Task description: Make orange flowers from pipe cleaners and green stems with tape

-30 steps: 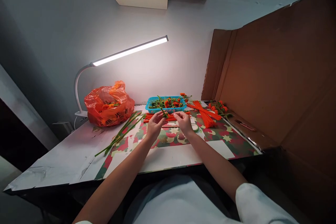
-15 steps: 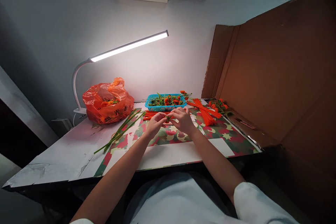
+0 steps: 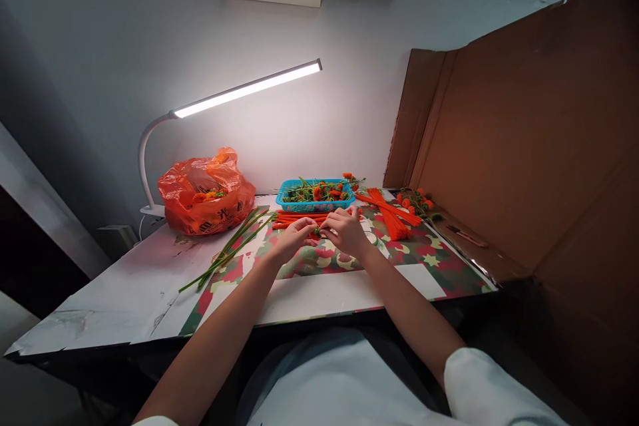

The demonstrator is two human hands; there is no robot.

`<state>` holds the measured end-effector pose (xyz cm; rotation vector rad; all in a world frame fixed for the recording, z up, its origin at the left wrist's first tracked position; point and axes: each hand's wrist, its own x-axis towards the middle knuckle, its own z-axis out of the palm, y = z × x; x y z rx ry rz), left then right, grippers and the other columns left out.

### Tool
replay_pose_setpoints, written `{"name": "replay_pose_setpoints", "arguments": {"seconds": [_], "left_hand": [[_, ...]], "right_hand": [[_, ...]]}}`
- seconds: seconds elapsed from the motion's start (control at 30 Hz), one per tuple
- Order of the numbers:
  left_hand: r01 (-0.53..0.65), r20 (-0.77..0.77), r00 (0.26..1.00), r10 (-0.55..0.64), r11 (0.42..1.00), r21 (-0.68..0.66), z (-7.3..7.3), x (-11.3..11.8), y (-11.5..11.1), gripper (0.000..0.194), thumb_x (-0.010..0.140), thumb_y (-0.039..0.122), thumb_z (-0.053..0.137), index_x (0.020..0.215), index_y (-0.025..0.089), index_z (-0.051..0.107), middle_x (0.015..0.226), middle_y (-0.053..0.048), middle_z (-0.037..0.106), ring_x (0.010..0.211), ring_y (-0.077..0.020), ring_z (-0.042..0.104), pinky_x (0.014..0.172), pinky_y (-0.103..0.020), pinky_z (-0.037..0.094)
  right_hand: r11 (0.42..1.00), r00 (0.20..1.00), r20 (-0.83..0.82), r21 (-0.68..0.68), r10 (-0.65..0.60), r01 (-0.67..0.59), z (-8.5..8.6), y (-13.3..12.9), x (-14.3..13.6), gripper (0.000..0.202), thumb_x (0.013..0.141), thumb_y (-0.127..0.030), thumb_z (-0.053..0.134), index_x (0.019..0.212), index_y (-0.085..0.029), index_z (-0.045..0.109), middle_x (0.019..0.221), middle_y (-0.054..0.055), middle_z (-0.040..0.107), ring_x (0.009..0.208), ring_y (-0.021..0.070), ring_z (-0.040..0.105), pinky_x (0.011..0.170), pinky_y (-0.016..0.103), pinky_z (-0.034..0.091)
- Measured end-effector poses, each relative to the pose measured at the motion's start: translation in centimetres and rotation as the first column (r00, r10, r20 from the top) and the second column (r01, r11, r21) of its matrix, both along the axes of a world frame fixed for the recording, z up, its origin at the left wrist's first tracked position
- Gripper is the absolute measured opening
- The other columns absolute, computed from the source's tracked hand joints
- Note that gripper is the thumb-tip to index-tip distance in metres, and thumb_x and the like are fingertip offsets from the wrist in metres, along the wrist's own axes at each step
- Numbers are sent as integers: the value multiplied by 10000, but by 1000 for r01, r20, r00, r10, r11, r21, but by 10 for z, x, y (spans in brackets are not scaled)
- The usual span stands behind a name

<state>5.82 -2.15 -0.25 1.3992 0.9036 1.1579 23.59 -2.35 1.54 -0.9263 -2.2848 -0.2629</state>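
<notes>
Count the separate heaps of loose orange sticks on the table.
2. One bundle lies in front of the blue basket, beyond the hands; the other bundle lies fanned out right of the basket. More may be hidden behind the hands.

Counting what's showing: 2 hands, left hand & right hand, meeting at centre. 1 desk lamp shining at far left. 1 orange plastic bag sitting far left. 1 blue basket sitting far centre. 1 patterned mat lying under it all. 2 heaps of orange sticks: orange sticks by basket, orange sticks at right. 1 bunch of green stems, approx. a handful, exact no. not readable.
</notes>
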Motion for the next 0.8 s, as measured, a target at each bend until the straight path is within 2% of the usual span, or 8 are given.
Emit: {"name": "replay_pose_setpoints", "arguments": {"seconds": [0.2, 0.43, 0.5, 0.57, 0.63, 0.67, 0.73, 0.8], "left_hand": [[5, -65, 998, 1, 995, 101, 4, 3, -5, 286, 717, 434, 642, 776, 177, 530, 731, 24, 540, 609, -89, 543, 593, -239, 519], [80, -53, 996, -76, 994, 80, 3, -1, -4, 317, 679, 406, 701, 797, 172, 524, 808, -6, 577, 679, -110, 579, 660, -275, 533], [85, -69, 995, -78, 989, 118, 1, -1, -2, 293, 677, 371, 704, 798, 171, 528, 818, -8, 582, 701, -116, 585, 686, -290, 533], [56, -130, 991, -27, 973, 225, 1, -2, -2, 234, 688, 320, 688, 794, 168, 545, 814, -11, 579, 716, -119, 576, 682, -280, 524], [22, -210, 976, 63, 926, 377, 2, -1, -3, 150, 706, 261, 649, 787, 165, 568, 801, -15, 573, 717, -118, 558, 650, -255, 506], [20, -249, 963, 103, 893, 450, 3, -1, -5, 107, 714, 236, 624, 783, 166, 579, 803, -20, 571, 723, -120, 550, 631, -243, 496], [59, -319, 936, 146, 832, 551, 5, 0, -8, 60, 723, 202, 579, 775, 173, 591, 820, -32, 569, 740, -129, 541, 599, -231, 483], [120, -377, 915, 145, 794, 595, 7, 0, -10, 62, 727, 186, 553, 773, 184, 595, 843, -41, 567, 758, -137, 536, 593, -233, 485]], "right_hand": [[974, 995, -85, -223, -58, 38, -1, -1, -5, 218, 903, -307, 477, 796, -192, 627, 860, 24, 667, 865, 170, 514, 735, 317, 191], [992, 998, -58, -123, -16, 9, -1, -4, -5, 175, 903, -248, 470, 844, -202, 628, 890, 28, 660, 855, 164, 512, 763, 330, 207], [987, 996, -89, -163, -27, 12, -1, -4, -7, 169, 888, -234, 480, 822, -205, 632, 880, 25, 662, 860, 168, 513, 760, 331, 217], [964, 984, -170, -266, -57, 10, -3, -3, -10, 150, 853, -231, 514, 771, -203, 637, 851, 24, 662, 850, 175, 514, 740, 321, 236], [895, 948, -295, -444, -115, -30, -4, -2, -14, 153, 807, -237, 547, 685, -192, 627, 749, 17, 641, 763, 166, 511, 685, 299, 259], [834, 921, -358, -547, -153, -74, -4, -1, -15, 174, 785, -242, 556, 630, -185, 610, 668, 8, 607, 688, 153, 492, 645, 286, 263], [668, 863, -445, -720, -238, -187, -4, 0, -16, 238, 743, -245, 561, 514, -179, 546, 508, -25, 480, 543, 118, 401, 567, 268, 245], [526, 822, -488, -801, -294, -287, -3, 1, -14, 288, 698, -248, 573, 435, -183, 475, 438, -49, 363, 485, 95, 312, 527, 263, 222]]}}
